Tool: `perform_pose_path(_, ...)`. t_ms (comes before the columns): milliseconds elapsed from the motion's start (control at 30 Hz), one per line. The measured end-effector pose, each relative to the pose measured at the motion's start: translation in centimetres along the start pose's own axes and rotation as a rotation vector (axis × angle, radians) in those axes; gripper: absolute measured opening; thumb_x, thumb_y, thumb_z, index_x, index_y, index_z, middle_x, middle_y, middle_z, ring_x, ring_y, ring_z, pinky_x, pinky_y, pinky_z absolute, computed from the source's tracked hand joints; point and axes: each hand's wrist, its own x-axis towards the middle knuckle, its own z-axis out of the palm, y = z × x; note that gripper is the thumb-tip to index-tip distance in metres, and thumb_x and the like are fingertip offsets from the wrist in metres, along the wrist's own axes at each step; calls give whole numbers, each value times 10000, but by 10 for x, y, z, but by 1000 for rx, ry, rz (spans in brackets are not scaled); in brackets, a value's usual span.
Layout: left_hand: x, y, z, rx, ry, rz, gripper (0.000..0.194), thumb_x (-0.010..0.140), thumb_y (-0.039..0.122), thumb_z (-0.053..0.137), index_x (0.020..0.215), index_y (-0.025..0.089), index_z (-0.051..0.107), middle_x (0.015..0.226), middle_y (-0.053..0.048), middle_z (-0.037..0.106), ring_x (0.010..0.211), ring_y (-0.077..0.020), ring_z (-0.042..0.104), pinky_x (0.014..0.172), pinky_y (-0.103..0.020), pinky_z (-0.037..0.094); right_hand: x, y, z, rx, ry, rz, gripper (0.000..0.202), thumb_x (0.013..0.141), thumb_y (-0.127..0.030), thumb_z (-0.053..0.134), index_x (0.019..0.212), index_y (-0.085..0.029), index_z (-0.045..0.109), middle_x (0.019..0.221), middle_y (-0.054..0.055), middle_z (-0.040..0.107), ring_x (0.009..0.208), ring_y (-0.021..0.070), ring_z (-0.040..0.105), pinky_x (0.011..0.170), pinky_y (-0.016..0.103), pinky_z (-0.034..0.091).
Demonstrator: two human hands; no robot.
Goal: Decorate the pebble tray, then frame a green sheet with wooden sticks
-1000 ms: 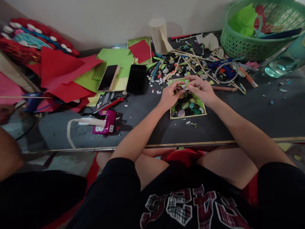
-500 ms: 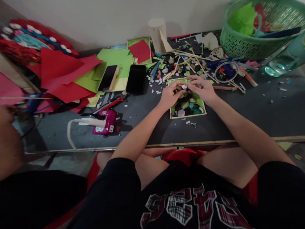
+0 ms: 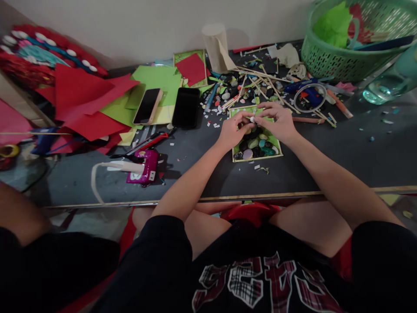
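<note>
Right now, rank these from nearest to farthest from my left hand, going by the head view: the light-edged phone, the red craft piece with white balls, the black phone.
From your left hand:
1. Black phone: just to its left.
2. Light-edged phone: farther left, past the black one.
3. Red craft piece: far left, by the wall.
</note>
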Motion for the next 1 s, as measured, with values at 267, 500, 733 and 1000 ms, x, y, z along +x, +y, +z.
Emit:
perform_pose_path(267,0,-2,0,104,22,29,219,957,368,679,1123,225,678,811,13,719,740,-135,667,719,-259,511,-3,-2,-1,-113,106,140,317,721,-551,835,780,-240,814,1052,77,784,955,273,725,834,431,583)
perform_pose_path(500,1,-4,-3,224,66,148,476,980,644,542,1183,256,729,1095,-69,748,957,-176,682,757,-275,527,4,16,0,170,91,211,514,800,-695,713,894,-194,780,796,52,738,604,147,634,532,287,507)
perform_pose_path(733,7,-16,-6,301,109,222,494,978,691,486,1209,337,741,1240,-70,673,1122,-215,652,730,-287,556,-6,-9,7,427,-230,190,626,765,-729,740,1012,-156,786,814,62,756,568,114,636,416,213,420)
perform_pose_path(1000,0,-10,-2,359,217,234,468,968,639,562,1189,280,764,1179,-73,756,1067,-206,717,832,-322,601,-5,-8,7,396,-172,211,550,777,-684,750,878,-144,766,726,45,736,504,89,583,381,197,371)
